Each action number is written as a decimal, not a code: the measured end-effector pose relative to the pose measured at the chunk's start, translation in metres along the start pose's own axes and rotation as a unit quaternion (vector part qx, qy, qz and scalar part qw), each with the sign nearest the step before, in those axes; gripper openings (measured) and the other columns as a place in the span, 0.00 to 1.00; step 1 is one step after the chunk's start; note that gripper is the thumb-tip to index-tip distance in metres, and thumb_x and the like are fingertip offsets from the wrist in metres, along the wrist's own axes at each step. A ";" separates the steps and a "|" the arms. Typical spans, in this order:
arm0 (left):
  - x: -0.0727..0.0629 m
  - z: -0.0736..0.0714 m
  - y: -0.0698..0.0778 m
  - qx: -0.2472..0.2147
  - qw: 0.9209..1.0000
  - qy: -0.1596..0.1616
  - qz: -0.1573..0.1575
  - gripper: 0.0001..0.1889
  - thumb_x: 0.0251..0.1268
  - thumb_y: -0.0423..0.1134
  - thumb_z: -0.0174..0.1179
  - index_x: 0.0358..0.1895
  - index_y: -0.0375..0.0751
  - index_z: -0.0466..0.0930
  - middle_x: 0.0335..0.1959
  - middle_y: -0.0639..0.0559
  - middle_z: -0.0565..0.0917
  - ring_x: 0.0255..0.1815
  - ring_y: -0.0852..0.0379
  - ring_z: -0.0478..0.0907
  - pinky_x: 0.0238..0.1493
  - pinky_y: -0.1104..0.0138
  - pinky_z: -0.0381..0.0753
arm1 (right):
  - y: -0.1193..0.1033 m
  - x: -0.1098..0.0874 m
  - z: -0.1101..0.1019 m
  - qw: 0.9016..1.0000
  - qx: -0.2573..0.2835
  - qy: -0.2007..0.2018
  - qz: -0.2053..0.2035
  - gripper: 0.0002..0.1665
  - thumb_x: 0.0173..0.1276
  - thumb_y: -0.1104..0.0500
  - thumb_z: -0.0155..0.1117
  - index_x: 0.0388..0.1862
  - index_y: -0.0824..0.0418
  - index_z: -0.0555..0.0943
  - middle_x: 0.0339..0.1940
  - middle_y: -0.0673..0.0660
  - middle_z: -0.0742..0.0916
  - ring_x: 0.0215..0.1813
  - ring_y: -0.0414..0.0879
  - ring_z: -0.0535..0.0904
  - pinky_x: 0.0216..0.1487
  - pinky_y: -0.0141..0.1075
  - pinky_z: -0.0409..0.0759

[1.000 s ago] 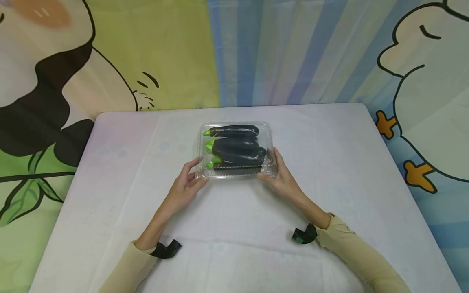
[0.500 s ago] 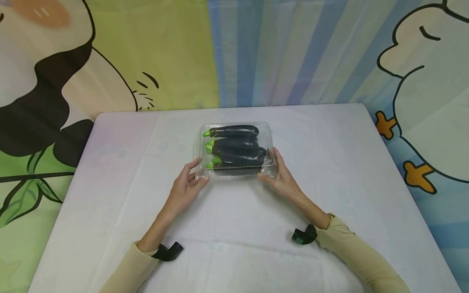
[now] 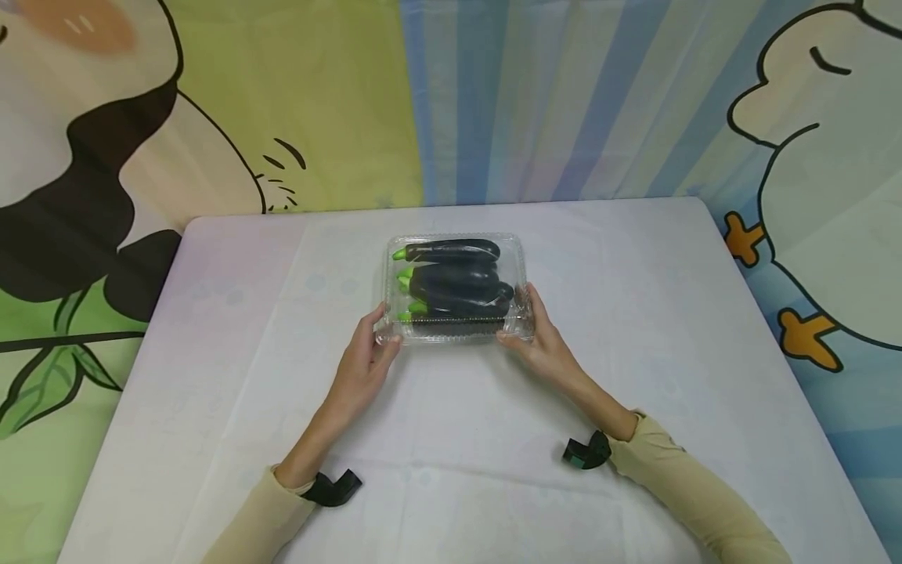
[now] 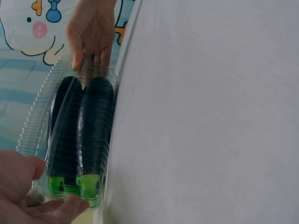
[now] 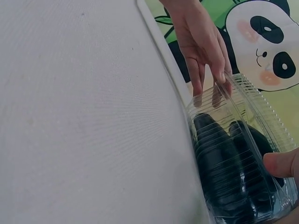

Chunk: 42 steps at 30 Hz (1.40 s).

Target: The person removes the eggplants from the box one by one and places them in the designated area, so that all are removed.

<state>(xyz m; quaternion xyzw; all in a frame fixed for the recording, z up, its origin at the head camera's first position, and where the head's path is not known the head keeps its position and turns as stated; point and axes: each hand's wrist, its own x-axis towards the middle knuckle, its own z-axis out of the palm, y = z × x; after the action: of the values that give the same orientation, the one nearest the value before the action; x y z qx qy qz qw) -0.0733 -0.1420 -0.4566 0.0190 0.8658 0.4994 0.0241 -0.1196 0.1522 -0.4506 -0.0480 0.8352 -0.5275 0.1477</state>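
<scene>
A clear plastic clamshell box (image 3: pixel 451 332) holds several dark purple eggplants (image 3: pixel 454 276), their green stem ends toward the left. The lid lies down over them. At the box's near left corner, my left hand (image 3: pixel 355 377) grips the rim, thumb on the front edge and fingers along the left side. My right hand (image 3: pixel 548 351) grips the near right corner in the same manner. In the left wrist view, fingers of the left hand (image 4: pixel 21 186) reach around the stem end. The right wrist view has the right thumb (image 5: pixel 279 163) pressed on the box's rim.
A white cloth covers the table (image 3: pixel 451 470) under the box. Behind it hangs a cartoon-printed curtain (image 3: pixel 528 102) with stripes. Each wrist wears a small black camera mount, seen by the left wrist (image 3: pixel 334 488) and the right wrist (image 3: pixel 588 450).
My left wrist and forearm have shifted slightly to the right, and the left hand has turned a little at its corner. The box and my right hand stay nearly where they were.
</scene>
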 end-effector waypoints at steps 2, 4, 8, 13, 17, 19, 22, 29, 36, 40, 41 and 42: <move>0.000 0.001 0.001 0.011 1.000 0.003 -0.001 0.31 0.75 0.48 0.49 0.76 0.49 0.52 0.64 0.42 0.72 0.50 0.47 0.82 0.50 0.55 0.80 | 0.001 0.000 0.000 1.000 -0.006 0.001 -0.003 0.59 0.67 0.50 0.65 0.80 0.55 0.34 0.81 0.65 0.49 0.80 0.63 0.44 0.77 0.61 0.44; -0.001 0.002 0.001 0.017 1.000 0.005 -0.003 0.31 0.76 0.48 0.48 0.76 0.49 0.51 0.60 0.42 0.74 0.46 0.50 0.81 0.46 0.58 0.80 | 0.001 0.001 0.000 1.000 -0.011 0.002 -0.008 0.59 0.67 0.50 0.65 0.80 0.56 0.35 0.80 0.65 0.49 0.80 0.63 0.44 0.77 0.60 0.44; -0.001 0.003 0.003 0.026 1.000 0.003 -0.005 0.30 0.77 0.48 0.46 0.77 0.48 0.49 0.60 0.42 0.73 0.44 0.51 0.80 0.44 0.60 0.79 | 0.002 0.001 -0.001 1.000 -0.015 0.000 -0.015 0.58 0.67 0.51 0.64 0.80 0.56 0.34 0.81 0.64 0.48 0.81 0.61 0.43 0.78 0.59 0.44; -0.001 0.004 0.006 0.029 1.000 0.006 -0.006 0.30 0.77 0.46 0.45 0.76 0.45 0.49 0.63 0.41 0.71 0.47 0.50 0.80 0.48 0.57 0.79 | 0.003 0.002 -0.002 1.000 -0.014 -0.008 -0.008 0.57 0.69 0.50 0.61 0.80 0.53 0.33 0.81 0.61 0.46 0.81 0.59 0.40 0.78 0.58 0.42; 0.000 0.004 0.008 0.029 0.999 0.006 -0.014 0.30 0.77 0.44 0.45 0.76 0.45 0.49 0.67 0.40 0.69 0.49 0.48 0.79 0.51 0.55 0.79 | 0.000 0.002 -0.003 1.000 -0.019 -0.011 -0.009 0.56 0.70 0.51 0.60 0.80 0.54 0.33 0.81 0.60 0.45 0.81 0.60 0.40 0.78 0.59 0.42; 0.000 0.004 0.008 0.035 0.999 0.008 -0.014 0.29 0.77 0.44 0.44 0.76 0.44 0.49 0.67 0.40 0.69 0.49 0.48 0.78 0.51 0.54 0.79 | -0.001 0.002 -0.003 1.000 -0.021 -0.011 -0.012 0.56 0.70 0.52 0.60 0.80 0.55 0.33 0.81 0.60 0.45 0.81 0.60 0.41 0.78 0.59 0.43; 0.000 0.005 0.008 0.048 0.999 0.022 -0.005 0.28 0.77 0.44 0.44 0.75 0.42 0.51 0.64 0.39 0.72 0.50 0.48 0.78 0.51 0.54 0.79 | 0.000 0.002 -0.004 0.999 -0.033 0.003 -0.027 0.50 0.73 0.54 0.56 0.80 0.57 0.36 0.81 0.62 0.50 0.80 0.61 0.46 0.78 0.58 0.46; 0.001 0.005 0.012 0.075 0.996 0.050 0.007 0.26 0.78 0.43 0.44 0.73 0.40 0.57 0.51 0.41 0.78 0.45 0.49 0.77 0.47 0.56 0.79 | 0.006 -0.001 -0.007 0.995 -0.075 0.022 -0.067 0.41 0.78 0.55 0.45 0.79 0.64 0.39 0.76 0.69 0.61 0.77 0.62 0.56 0.77 0.55 0.54; 0.002 0.001 0.009 0.053 0.998 0.036 0.004 0.27 0.77 0.44 0.46 0.74 0.41 0.56 0.54 0.39 0.77 0.46 0.49 0.80 0.44 0.60 0.82 | 0.004 0.000 -0.007 0.995 -0.068 0.022 -0.071 0.41 0.78 0.56 0.45 0.79 0.64 0.39 0.77 0.69 0.58 0.78 0.61 0.54 0.78 0.54 0.51; 0.003 -0.001 0.009 0.009 1.000 0.020 -0.004 0.30 0.76 0.43 0.47 0.76 0.49 0.50 0.69 0.41 0.68 0.56 0.45 0.81 0.49 0.60 0.83 | 0.004 0.001 -0.007 0.995 -0.065 0.023 -0.066 0.42 0.77 0.56 0.46 0.79 0.64 0.39 0.77 0.69 0.59 0.78 0.62 0.55 0.78 0.54 0.52; 0.004 -0.002 0.009 0.000 1.000 0.017 -0.008 0.31 0.76 0.43 0.48 0.77 0.51 0.47 0.70 0.41 0.67 0.55 0.45 0.81 0.47 0.61 0.83 | 0.004 0.001 -0.007 0.996 -0.063 0.022 -0.065 0.42 0.77 0.55 0.46 0.79 0.64 0.38 0.77 0.68 0.59 0.78 0.62 0.54 0.78 0.54 0.52; 0.004 -0.002 0.009 -0.007 1.000 0.014 -0.011 0.33 0.76 0.43 0.48 0.78 0.52 0.45 0.69 0.42 0.67 0.53 0.46 0.82 0.45 0.63 0.83 | 0.004 0.001 -0.007 0.996 -0.061 0.021 -0.064 0.42 0.78 0.55 0.46 0.79 0.64 0.38 0.77 0.67 0.59 0.78 0.62 0.54 0.78 0.54 0.52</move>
<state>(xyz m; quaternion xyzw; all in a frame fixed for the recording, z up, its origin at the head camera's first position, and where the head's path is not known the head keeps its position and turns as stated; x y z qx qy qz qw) -0.0771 -0.1390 -0.4477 0.0024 0.8628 0.5053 0.0174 -0.1224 0.1602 -0.4516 -0.0988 0.8641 -0.4848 0.0931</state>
